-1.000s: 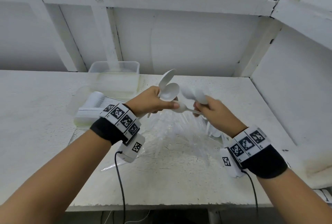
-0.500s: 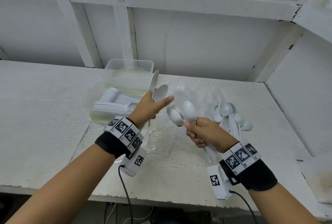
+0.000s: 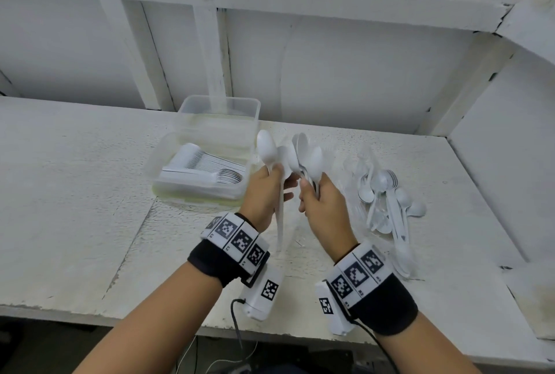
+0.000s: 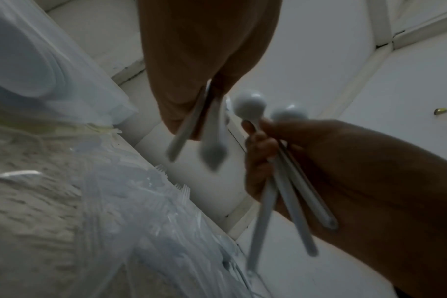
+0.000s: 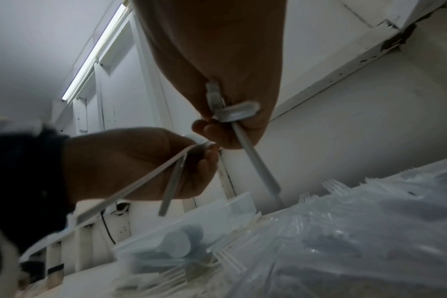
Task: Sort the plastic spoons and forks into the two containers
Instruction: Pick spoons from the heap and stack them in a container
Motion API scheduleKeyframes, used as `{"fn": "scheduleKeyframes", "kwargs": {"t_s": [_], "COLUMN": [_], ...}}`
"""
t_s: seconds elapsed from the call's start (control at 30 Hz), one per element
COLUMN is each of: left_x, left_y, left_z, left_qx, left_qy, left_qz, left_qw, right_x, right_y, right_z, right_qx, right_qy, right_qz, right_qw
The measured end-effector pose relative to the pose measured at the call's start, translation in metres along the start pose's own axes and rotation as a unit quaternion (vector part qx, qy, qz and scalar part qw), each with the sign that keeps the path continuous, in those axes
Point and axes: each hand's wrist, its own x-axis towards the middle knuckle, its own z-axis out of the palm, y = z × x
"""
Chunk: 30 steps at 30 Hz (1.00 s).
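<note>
My left hand [image 3: 277, 177] grips two white plastic spoons [image 3: 267, 151] upright by their handles. My right hand [image 3: 310, 190] holds a bunch of white spoons [image 3: 312, 159], bowls up, right beside the left hand's spoons. The left wrist view shows the left hand [image 4: 191, 90] pinching two handles and the right hand [image 4: 306, 161] round three. A clear container [image 3: 192, 195] holding stacked white spoons stands just left of the hands. A second clear container [image 3: 216, 99] sits behind it. Clear plastic forks [image 5: 345, 201] lie heaped on the table under the hands.
A loose pile of white spoons [image 3: 387, 202] lies on the table to the right of my hands. The white table [image 3: 75, 193] ends at a wall behind and a side wall at the right. Cables hang from both wrist cameras past the front edge.
My right hand has lifted its spoons upright and moved left until they stand against the left hand's spoons. The left hand has stayed near the container.
</note>
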Motion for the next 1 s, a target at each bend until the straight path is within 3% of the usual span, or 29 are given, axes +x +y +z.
{"fn": "scheduleKeyframes", "kwargs": {"t_s": [0.27,0.5,0.8,1.0], "left_x": [0.000,0.000,-0.005,-0.010], "left_y": [-0.004,-0.005,-0.004,-0.002], "left_z": [0.010,0.011,0.002,0.002], "left_qx": [-0.073,-0.139,-0.081,-0.093], "left_qy": [0.005,-0.026,-0.098,-0.104], "left_qz": [-0.037,-0.065,-0.073,-0.069], "left_qw": [0.997,0.988,0.989,0.988], "right_x": [-0.002,0.001,-0.003,-0.003], "right_y": [0.004,0.004,0.009,0.009], "right_z": [0.019,0.015,0.005,-0.001], "right_qx": [-0.077,-0.069,-0.081,-0.104], "right_qy": [0.019,-0.008,-0.006,0.007], "right_qz": [-0.019,0.005,0.013,-0.005], "right_qw": [0.997,0.998,0.997,0.995]}}
